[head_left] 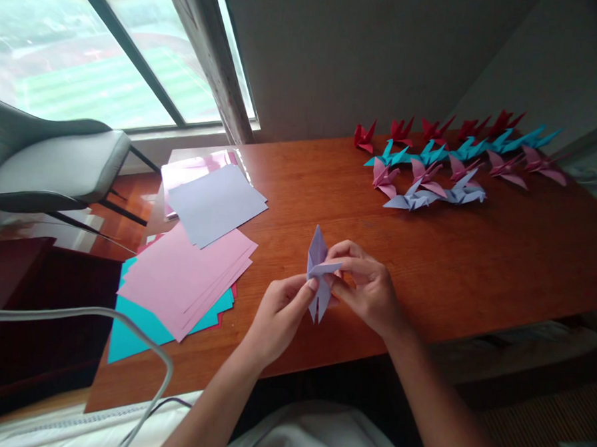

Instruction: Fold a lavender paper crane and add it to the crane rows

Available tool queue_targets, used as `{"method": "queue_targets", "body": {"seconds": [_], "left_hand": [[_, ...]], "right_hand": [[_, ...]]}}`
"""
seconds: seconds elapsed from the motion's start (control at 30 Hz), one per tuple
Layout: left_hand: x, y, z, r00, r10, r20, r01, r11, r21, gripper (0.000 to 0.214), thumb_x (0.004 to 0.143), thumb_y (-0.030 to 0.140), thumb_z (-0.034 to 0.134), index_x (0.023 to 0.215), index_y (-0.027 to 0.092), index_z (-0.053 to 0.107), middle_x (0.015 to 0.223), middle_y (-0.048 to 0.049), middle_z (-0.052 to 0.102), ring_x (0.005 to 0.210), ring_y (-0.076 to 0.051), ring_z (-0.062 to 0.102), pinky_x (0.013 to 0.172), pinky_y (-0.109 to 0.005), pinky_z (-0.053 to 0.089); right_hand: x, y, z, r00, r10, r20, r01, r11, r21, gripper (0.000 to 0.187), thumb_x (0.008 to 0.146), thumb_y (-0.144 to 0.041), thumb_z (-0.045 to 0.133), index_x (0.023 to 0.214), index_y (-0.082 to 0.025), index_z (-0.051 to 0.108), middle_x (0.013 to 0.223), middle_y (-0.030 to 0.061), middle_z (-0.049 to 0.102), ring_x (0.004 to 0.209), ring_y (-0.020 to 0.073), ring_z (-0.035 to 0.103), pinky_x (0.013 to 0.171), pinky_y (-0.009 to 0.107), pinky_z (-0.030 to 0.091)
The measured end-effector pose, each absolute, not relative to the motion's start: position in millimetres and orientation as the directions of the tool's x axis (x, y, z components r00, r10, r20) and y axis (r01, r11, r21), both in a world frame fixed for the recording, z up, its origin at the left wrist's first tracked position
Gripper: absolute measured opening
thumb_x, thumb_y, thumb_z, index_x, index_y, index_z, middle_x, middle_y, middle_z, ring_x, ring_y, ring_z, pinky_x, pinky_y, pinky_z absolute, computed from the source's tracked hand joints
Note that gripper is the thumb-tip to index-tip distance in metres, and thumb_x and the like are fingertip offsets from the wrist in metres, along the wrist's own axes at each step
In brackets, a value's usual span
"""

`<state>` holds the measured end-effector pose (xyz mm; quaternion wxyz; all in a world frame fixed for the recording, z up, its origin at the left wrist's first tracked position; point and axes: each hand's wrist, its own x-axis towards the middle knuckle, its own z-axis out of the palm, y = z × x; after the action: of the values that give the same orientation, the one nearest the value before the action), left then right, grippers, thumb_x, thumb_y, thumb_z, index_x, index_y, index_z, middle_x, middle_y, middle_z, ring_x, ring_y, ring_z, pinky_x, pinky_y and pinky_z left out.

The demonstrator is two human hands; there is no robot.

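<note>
A half-folded lavender paper figure (pixel 319 268) is held upright above the wooden table (pixel 477 259), near its front edge. My left hand (pixel 278 312) pinches its lower left side between thumb and fingers. My right hand (pixel 368 287) pinches a folded flap on its right side. Both hands are closed on the paper.
Loose sheets lie at the left: lavender (pixel 214 202), pink (pixel 190 274), teal (pixel 132 335). Rows of finished paper cranes in red (pixel 433 129), teal (pixel 462 149), pink (pixel 426 171) and lavender (pixel 435 194) stand at the far right. A grey chair (pixel 51 164) stands by the window.
</note>
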<state>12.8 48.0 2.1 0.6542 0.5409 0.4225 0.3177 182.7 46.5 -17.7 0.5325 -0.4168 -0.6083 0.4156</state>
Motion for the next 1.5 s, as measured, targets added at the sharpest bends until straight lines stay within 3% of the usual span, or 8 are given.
{"method": "queue_targets", "body": {"seconds": [0.23,0.47,0.6,0.73,0.9,1.03,1.2,1.5], "left_hand": [[10,48,-3,0.424,0.868,-0.258,0.003,0.284,0.959,0.04,0.094,0.046,0.059,0.077,0.012,0.07,0.07,-0.004,0.066,0.068,-0.017,0.057,0.066,-0.024,0.044],[6,48,-8,0.418,0.846,-0.331,-0.17,0.43,0.887,0.037,0.086,0.048,0.068,0.078,0.012,0.073,0.068,-0.0056,0.067,0.063,-0.017,0.058,0.063,-0.025,0.045],[6,48,-8,0.36,0.873,-0.329,-0.21,0.419,0.883,0.035,0.085,0.046,0.069,0.073,0.013,0.072,0.062,-0.0026,0.064,0.056,-0.013,0.053,0.057,-0.023,0.043],[8,48,-7,0.374,0.885,-0.279,-0.117,0.343,0.932,0.037,0.089,0.047,0.065,0.078,0.012,0.073,0.067,-0.0035,0.065,0.062,-0.014,0.055,0.061,-0.023,0.043],[11,47,-3,0.412,0.878,-0.244,-0.003,0.269,0.963,0.038,0.093,0.045,0.06,0.088,0.011,0.074,0.07,-0.0026,0.066,0.064,-0.015,0.055,0.061,-0.024,0.042],[12,47,-1,0.429,0.878,-0.211,-0.011,0.239,0.971,0.032,0.094,0.039,0.06,0.096,0.012,0.076,0.078,-0.0039,0.071,0.072,-0.018,0.059,0.066,-0.024,0.044],[11,47,-3,0.41,0.884,-0.225,-0.005,0.249,0.968,0.035,0.094,0.041,0.059,0.094,0.011,0.077,0.081,-0.0058,0.073,0.074,-0.02,0.062,0.068,-0.025,0.046],[11,48,-1,0.418,0.878,-0.233,-0.031,0.271,0.962,0.034,0.093,0.039,0.058,0.09,0.011,0.078,0.072,-0.0039,0.069,0.068,-0.017,0.056,0.065,-0.024,0.042]], "right_hand": [[181,47,-19,-0.137,0.882,0.45,0.109,0.465,-0.878,0.027,0.09,-0.01,0.066,0.106,-0.029,0.076,0.103,0.005,0.077,0.095,0.0213,0.067,0.082,0.039,0.055],[181,47,-17,-0.186,0.873,0.451,0.134,0.477,-0.869,0.034,0.087,-0.008,0.065,0.107,-0.033,0.077,0.11,0.0026,0.078,0.095,0.0229,0.067,0.083,0.043,0.055],[180,47,-16,-0.187,0.866,0.464,0.134,0.491,-0.861,0.036,0.087,-0.005,0.064,0.108,-0.031,0.077,0.111,0.0034,0.078,0.095,0.0223,0.066,0.084,0.043,0.054],[179,45,-18,-0.145,0.882,0.449,0.143,0.467,-0.872,0.027,0.089,-0.011,0.065,0.106,-0.029,0.076,0.106,0.0045,0.077,0.094,0.0222,0.066,0.08,0.04,0.054],[180,44,-20,-0.049,0.924,0.38,0.229,0.381,-0.896,0.029,0.088,-0.024,0.072,0.117,-0.029,0.071,0.092,0.0018,0.071,0.074,0.0165,0.059,0.066,0.032,0.051],[181,45,-19,-0.066,0.918,0.391,0.231,0.395,-0.889,0.012,0.09,-0.023,0.07,0.099,-0.027,0.075,0.089,0.0026,0.072,0.08,0.019,0.06,0.068,0.034,0.05],[181,45,-15,-0.092,0.927,0.364,0.193,0.376,-0.906,0.008,0.091,-0.021,0.067,0.089,-0.026,0.074,0.087,0.003,0.073,0.083,0.0201,0.063,0.074,0.036,0.051],[181,46,-17,-0.105,0.927,0.361,0.164,0.374,-0.913,0.012,0.091,-0.02,0.067,0.094,-0.027,0.077,0.09,0.0035,0.072,0.083,0.0199,0.063,0.073,0.036,0.052]]}}
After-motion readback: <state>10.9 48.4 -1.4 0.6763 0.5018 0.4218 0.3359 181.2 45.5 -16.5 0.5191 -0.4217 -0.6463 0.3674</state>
